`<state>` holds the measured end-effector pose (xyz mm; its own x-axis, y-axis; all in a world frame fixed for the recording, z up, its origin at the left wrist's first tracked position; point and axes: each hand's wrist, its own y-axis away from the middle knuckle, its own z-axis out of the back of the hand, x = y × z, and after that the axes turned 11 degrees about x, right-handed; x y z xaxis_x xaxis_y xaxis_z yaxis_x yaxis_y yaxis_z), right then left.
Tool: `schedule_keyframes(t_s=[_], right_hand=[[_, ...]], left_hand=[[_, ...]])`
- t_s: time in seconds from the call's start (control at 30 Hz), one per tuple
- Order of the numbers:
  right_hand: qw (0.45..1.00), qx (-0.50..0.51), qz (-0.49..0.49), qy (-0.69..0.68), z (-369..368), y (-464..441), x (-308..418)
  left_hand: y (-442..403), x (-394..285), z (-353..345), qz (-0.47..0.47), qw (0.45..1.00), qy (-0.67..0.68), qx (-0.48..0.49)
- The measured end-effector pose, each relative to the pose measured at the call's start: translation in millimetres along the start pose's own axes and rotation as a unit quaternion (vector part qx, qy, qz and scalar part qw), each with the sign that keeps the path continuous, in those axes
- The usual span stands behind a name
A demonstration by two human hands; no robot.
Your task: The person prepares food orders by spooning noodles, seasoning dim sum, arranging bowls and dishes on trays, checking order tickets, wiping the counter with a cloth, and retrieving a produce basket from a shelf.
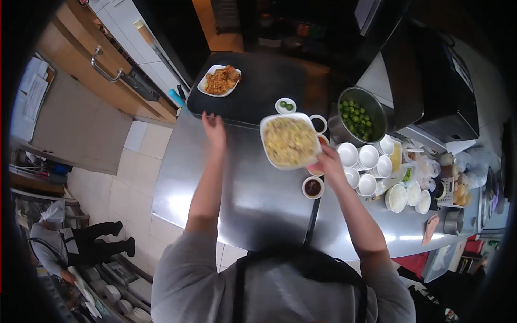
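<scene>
My right hand [329, 161] grips the right corner of a white square dish [291, 141] of yellowish food, held over the steel counter [242, 188]. My left hand [214, 128] is at the near edge of a black tray [258, 81], fingers apart and nothing in them. On the tray's left part stands a white plate of reddish-brown food [221, 81]. A small saucer with green citrus [285, 105] sits near the tray's right end. Sauce cups, one dark [319, 124] and one brown [313, 187], stand beside the held dish; others are partly hidden by it.
A steel pot of green citrus [358, 116] stands at the right, with stacked white bowls [368, 156] in front. Farther right are containers and plastic bags. A person [59, 242] is at lower left by shelves of dishes. Another person's hand [430, 229] shows at the right counter edge.
</scene>
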<state>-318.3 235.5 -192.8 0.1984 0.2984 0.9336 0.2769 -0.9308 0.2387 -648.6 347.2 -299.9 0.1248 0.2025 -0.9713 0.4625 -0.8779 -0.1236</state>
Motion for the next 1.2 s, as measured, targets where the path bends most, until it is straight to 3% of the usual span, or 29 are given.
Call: schedule_keyframes(t_s=[0.07, 0.23, 0.37, 0.47, 0.53, 0.57, 0.63, 0.73, 0.87, 0.93, 1.03, 1.1, 1.2], right_hand=[[0.999, 0.007, -0.036, -0.022, -22.5, -48.9, -10.7], [1.0, -0.012, -0.027, -0.001, -65.6, -161.6, -53.7], [0.996, -0.083, -0.025, 0.02, -79.8, -224.0, -86.7], [0.998, -0.051, 0.031, 0.023, -89.2, -226.7, -95.8], [0.994, -0.013, -0.056, -0.097, -95.3, -197.3, -59.8], [0.993, 0.03, -0.1, -0.048, -87.9, -191.9, -58.7], [0.963, 0.152, -0.022, 0.222, -79.8, -172.2, -53.7], [0.953, 0.262, 0.0, 0.154, -60.6, -92.1, -33.3], [0.89, 0.31, 0.066, 0.328, -22.2, 30.8, 26.8], [0.898, 0.29, 0.056, 0.326, 11.6, 77.8, 46.1], [0.925, 0.186, 0.121, 0.31, 66.5, 133.5, 71.5], [0.924, 0.084, 0.188, 0.321, 101.7, 162.7, 88.1], [0.932, 0.013, 0.191, 0.308, 147.5, 211.5, 130.8]], left_hand=[[61.4, 10.1, 42.9, -0.018, 0.991, -0.111, 0.07], [205.5, -39.5, 67.8, 0.026, 0.968, -0.234, 0.089], [225.7, -59.5, 55.8, -0.054, 0.92, -0.365, 0.133], [225.0, -60.1, 55.1, -0.041, 0.937, -0.33, 0.11], [226.6, -58.8, 56.7, -0.057, 0.933, -0.338, 0.108], [227.2, -60.7, 56.4, -0.047, 0.935, -0.335, 0.106], [225.7, -59.8, 54.0, -0.059, 0.937, -0.329, 0.105], [227.5, -57.7, 51.8, -0.069, 0.941, -0.313, 0.111], [229.5, -49.9, 54.4, -0.096, 0.922, -0.353, 0.13], [230.7, -46.7, 52.8, -0.117, 0.92, -0.348, 0.136], [204.7, -7.4, 64.6, 0.042, 0.989, -0.131, 0.05], [203.4, -22.6, 47.8, 0.168, 0.985, 0.009, 0.044], [235.3, -21.5, -7.6, 0.107, 0.988, -0.036, 0.109]])
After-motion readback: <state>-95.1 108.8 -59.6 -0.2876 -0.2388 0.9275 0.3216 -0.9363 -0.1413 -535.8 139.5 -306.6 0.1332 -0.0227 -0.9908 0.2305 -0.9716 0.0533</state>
